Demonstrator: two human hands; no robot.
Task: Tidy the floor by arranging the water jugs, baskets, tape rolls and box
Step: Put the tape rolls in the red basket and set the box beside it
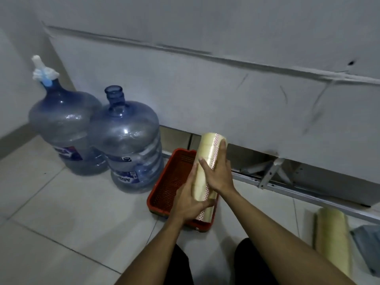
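Observation:
Both my hands hold a long stack of clear tape rolls (207, 153) over the red basket (170, 182) on the floor. My left hand (189, 200) grips the stack's lower end, thumb across it. My right hand (218, 171) wraps the middle from the right. Two blue water jugs stand side by side against the wall at the left: the left jug (61, 128) carries a white pump on its neck, while the right jug (129, 145) has an open neck. A second stack of tape rolls (331, 239) lies on the floor at the right.
A white panel wall (205, 89) runs behind everything, with a gap and a metal rail (287, 188) at its foot. A dark flat object (368, 243) lies at the right edge beside the second tape stack. My knees (216, 264) are at the bottom.

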